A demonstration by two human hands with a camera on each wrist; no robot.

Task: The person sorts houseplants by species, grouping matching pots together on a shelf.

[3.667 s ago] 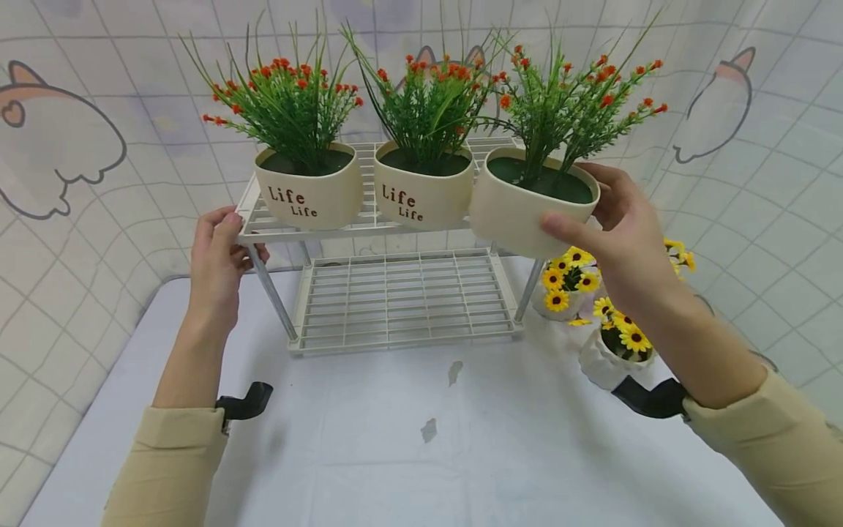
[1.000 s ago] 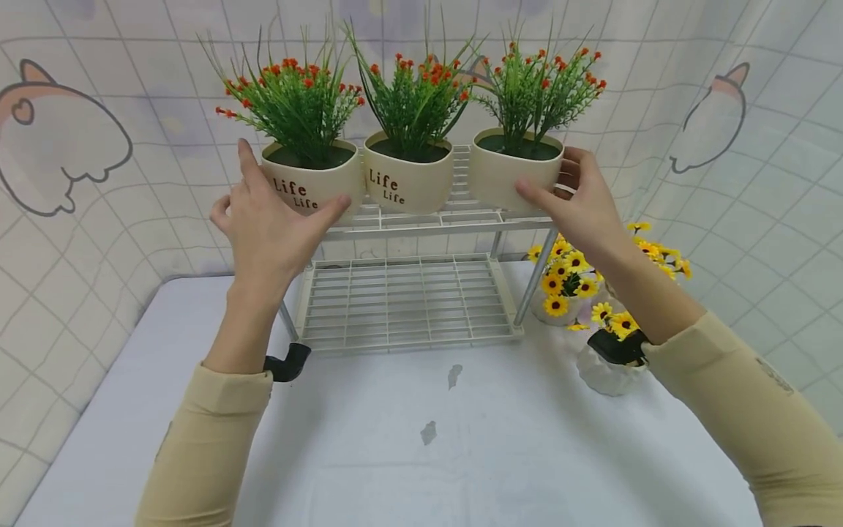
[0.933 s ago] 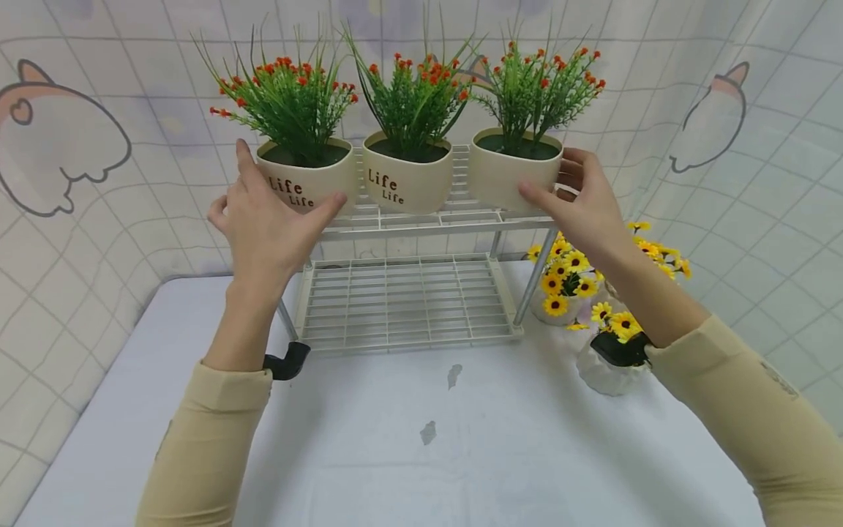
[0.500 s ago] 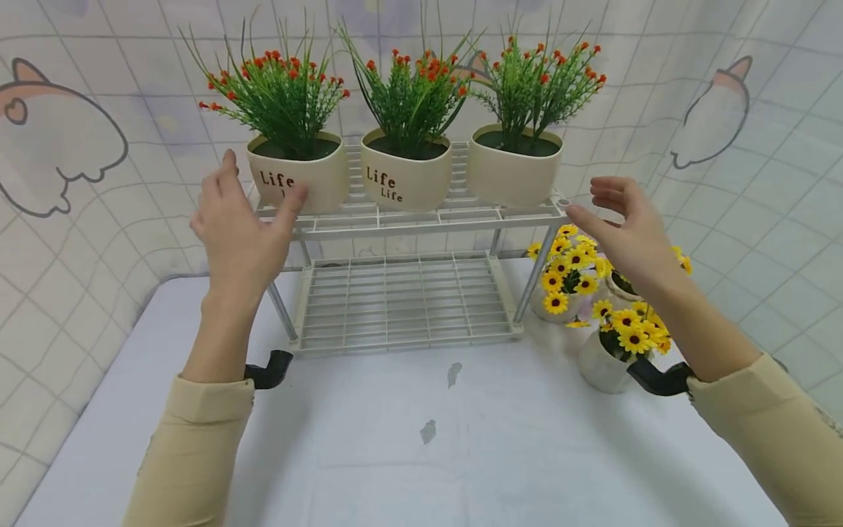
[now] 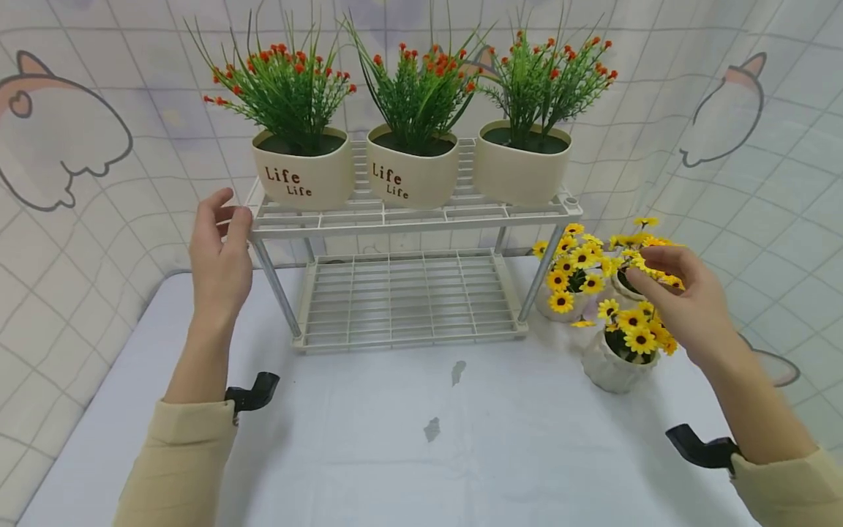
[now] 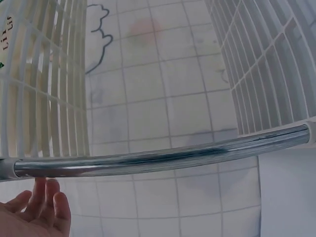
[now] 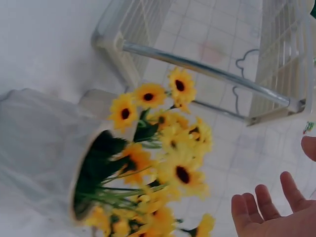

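Three cream pots of red-flowered greenery stand in a row on the white wire rack's upper shelf (image 5: 415, 214): a left pot (image 5: 309, 183), a middle pot (image 5: 415, 179) and a right pot (image 5: 520, 172). My left hand (image 5: 220, 256) is at the shelf's front left corner, fingers loosely bent; in the left wrist view its fingertips lie by the metal post (image 6: 163, 160), contact unclear. Beside the yellow artificial sunflowers (image 5: 639, 333) my right hand (image 5: 694, 304) hovers, fingers relaxed. The right wrist view shows that hand (image 7: 276, 215) apart from the sunflowers (image 7: 182, 173).
A front white pot (image 5: 615, 369) holds sunflowers right of the rack. Behind it are another sunflower pot (image 5: 560, 307) and a third one (image 5: 626, 285). The lower wire shelf (image 5: 408, 300) rests on the white-covered table (image 5: 369, 439). A tile-patterned curtain (image 5: 59, 293) surrounds the table.
My right hand has set the right pot on the shelf, released it and moved down right to the sunflowers. My left hand shifted the left pot leftward, then went back to the shelf corner.
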